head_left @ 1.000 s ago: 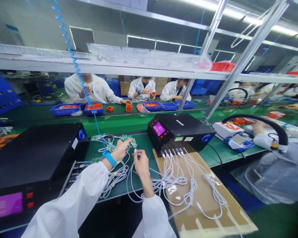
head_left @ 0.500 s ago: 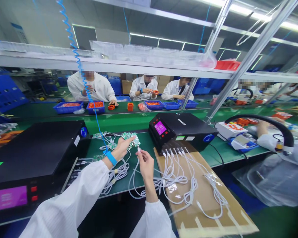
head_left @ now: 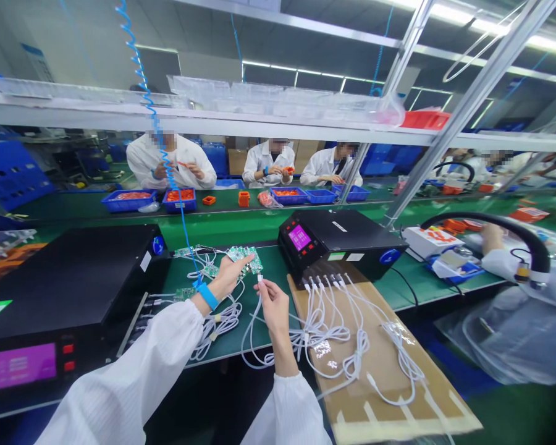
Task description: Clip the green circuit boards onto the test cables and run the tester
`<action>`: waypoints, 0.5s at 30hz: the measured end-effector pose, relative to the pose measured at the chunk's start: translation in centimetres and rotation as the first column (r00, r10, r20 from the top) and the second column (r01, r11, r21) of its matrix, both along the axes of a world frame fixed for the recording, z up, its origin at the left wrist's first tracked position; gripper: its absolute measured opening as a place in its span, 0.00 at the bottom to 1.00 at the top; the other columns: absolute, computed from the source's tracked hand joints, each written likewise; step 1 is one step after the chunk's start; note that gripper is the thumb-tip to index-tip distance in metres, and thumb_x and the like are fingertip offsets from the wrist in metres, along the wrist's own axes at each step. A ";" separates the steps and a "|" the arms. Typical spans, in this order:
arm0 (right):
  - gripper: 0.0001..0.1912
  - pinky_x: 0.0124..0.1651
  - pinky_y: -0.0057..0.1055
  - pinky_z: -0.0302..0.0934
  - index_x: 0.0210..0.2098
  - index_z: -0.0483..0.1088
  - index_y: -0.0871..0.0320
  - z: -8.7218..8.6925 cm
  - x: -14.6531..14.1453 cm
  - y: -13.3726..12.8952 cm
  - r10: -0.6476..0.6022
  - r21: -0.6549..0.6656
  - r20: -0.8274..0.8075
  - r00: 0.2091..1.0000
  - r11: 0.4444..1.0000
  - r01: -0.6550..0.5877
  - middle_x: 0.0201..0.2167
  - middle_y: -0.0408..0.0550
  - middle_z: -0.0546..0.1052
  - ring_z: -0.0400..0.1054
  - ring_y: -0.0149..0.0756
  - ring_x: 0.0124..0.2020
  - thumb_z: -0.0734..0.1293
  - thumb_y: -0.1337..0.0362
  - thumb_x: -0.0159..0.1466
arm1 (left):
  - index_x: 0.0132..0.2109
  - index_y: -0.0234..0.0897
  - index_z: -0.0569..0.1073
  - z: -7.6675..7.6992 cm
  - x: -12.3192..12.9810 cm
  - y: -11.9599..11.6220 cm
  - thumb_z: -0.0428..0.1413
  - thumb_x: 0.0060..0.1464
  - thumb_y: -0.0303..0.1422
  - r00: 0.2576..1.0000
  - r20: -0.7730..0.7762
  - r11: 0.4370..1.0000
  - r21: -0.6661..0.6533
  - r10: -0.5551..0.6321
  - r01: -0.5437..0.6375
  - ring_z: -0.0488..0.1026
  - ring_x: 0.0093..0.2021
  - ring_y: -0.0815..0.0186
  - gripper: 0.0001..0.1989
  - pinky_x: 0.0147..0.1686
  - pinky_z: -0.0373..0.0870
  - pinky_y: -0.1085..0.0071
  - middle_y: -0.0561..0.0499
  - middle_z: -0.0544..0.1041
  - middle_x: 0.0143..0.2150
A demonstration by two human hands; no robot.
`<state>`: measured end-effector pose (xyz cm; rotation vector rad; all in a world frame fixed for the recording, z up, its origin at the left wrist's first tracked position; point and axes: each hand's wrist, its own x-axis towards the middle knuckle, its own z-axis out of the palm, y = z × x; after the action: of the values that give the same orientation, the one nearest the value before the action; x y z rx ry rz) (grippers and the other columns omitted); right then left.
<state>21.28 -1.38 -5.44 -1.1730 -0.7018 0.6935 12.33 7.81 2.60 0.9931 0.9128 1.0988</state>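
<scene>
- The left hand (head_left: 231, 275) is holding the green circuit boards (head_left: 254, 261); its thumb lies over them, and the fingers are clamped on them, partly hidden.
- The right hand (head_left: 275, 303) is at 4 o'clock of the boards. Its thumb and index finger are pinched together on the white plug (head_left: 260, 279).
- The white plug is at the lower edge of the circuit boards, at their 6 o'clock side; I cannot tell if it is inserted there.
- On the left wrist there is a blue wristband (head_left: 207, 296), and the blue coiled cord (head_left: 141, 80) comes down to it from 11 o'clock.
- From the hands, the cable bundle (head_left: 222, 326) lies between 7 and 8 o'clock, on the green table (head_left: 271, 256).
- At 2 o'clock stands the black tester (head_left: 352, 230) with a magenta screen; white cables (head_left: 312, 306) go out from its front, over the cardboard (head_left: 380, 395) at 4 o'clock.
- At 9 o'clock is the larger black box (head_left: 69, 266), also with a magenta screen.
- Across the table, from 10 to 1 o'clock, 3 persons in white coats sit behind blue trays (head_left: 315, 196), some with orange parts.
- At 3 o'clock, another person's sleeve (head_left: 498, 262) is visible.
</scene>
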 end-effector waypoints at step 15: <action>0.32 0.44 0.39 0.71 0.40 0.79 0.63 0.0 0.0 -0.2 0.036 -0.024 -0.083 0.996 0.999 -0.039 0.32 0.56 0.84 0.76 0.40 0.33 0.77 0.41 0.51 | 0.32 0.35 0.72 0.3 -0.2 -0.7 0.76 0.36 0.34 0.976 -0.177 0.992 0.042 0.123 -0.117 0.76 0.36 0.60 0.22 0.39 0.70 0.66 0.48 0.79 0.31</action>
<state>21.32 -1.55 -5.42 -1.1505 -0.6481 0.7804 12.17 7.16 2.91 1.0875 1.1163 1.1406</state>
